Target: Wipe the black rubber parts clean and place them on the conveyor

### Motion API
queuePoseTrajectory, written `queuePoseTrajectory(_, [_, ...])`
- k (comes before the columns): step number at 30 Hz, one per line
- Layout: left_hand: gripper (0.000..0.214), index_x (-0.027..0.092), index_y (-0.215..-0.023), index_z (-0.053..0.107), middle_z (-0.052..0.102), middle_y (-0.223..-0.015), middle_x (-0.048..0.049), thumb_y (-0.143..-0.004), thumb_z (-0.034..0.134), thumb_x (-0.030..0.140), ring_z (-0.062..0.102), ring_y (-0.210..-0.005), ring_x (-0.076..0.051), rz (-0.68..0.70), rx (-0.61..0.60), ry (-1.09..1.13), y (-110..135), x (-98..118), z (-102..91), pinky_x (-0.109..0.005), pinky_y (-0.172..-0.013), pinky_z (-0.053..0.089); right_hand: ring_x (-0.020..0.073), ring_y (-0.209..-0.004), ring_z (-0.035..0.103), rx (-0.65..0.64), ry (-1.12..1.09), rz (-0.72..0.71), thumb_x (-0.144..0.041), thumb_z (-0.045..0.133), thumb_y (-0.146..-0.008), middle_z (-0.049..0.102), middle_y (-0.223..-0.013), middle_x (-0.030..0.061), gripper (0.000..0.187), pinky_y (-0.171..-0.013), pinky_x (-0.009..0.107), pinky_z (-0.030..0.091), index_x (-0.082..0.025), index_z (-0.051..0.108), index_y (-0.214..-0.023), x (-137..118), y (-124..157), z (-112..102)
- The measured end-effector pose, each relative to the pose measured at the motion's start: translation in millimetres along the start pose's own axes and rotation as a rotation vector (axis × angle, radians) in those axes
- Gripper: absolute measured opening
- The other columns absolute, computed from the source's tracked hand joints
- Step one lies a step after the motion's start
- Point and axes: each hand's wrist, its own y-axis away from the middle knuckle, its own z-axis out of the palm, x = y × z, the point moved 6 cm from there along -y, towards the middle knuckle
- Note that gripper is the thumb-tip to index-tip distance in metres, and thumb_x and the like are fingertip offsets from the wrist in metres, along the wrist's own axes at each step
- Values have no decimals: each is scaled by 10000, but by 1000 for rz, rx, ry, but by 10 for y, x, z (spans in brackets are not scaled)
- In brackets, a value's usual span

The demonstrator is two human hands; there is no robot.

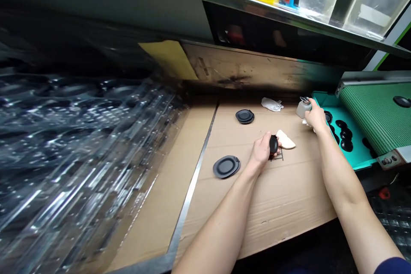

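My left hand (261,150) is closed around a small black round plastic part (273,144), held just over the cardboard. Beside its fingertips lies a cream-white pad (285,140). Farther right, my right hand (315,116) reaches to the top of a small translucent dispenser bottle (301,108) with a metal cap. Bits of white cloth (305,123) poke out beneath the curled fingers of that hand; most of the cloth is hidden. Two flat black lid-like parts rest on the cardboard: a nearer one (226,166) and a farther one (244,116).
Stacked clear plastic trays (80,158) fill the left side. A crumpled white cloth (272,104) lies at the back. To the right stand a teal bin (356,162) with several black parts and a green conveyor belt (379,111). A metal-edged shelf (244,2) overhangs the cardboard-covered table (289,205).
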Motion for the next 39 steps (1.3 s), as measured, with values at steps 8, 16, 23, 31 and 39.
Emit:
queuePoseTrajectory(8, [520,94,-913,649,714,-712,-98,-887,595,611,592,-456,-123,2,3,-5,19,33,38,-202,-381,380,342,-998,692,-19,53,-5,-234,581,-869,730,-1131,138,707,-874,466,552,-295,480,-1566,-41,69,-52])
queuePoseTrajectory(16, [538,101,-906,649,711,-705,-92,-864,612,636,596,-465,-129,8,-10,-7,11,23,37,-208,-390,384,324,-1136,662,-83,103,24,-268,617,-886,708,-1263,135,715,-948,421,542,-301,449,-1580,-115,17,-227])
queuePoseTrajectory(23, [508,109,-896,644,703,-703,-85,-877,596,614,592,-466,-125,8,-17,-18,28,53,51,-206,-391,374,337,-1212,640,-119,171,19,-264,640,-874,701,-1307,127,649,-993,417,530,-317,552,-1515,-113,-36,-291])
queuePoseTrajectory(31, [535,108,-885,646,702,-689,-83,-846,621,642,590,-462,-127,23,-22,-11,4,35,50,-211,-387,382,317,-1133,688,-95,164,4,-261,633,-869,730,-1237,123,577,-956,399,549,-313,633,-1444,-124,-98,-327])
queuePoseTrajectory(39, [529,111,-884,656,716,-706,-90,-859,620,638,585,-449,-123,16,-24,-7,-21,20,46,-212,-387,388,315,-1208,663,-72,165,2,-261,662,-857,701,-1318,137,584,-1007,387,538,-255,650,-1441,-172,-182,-474])
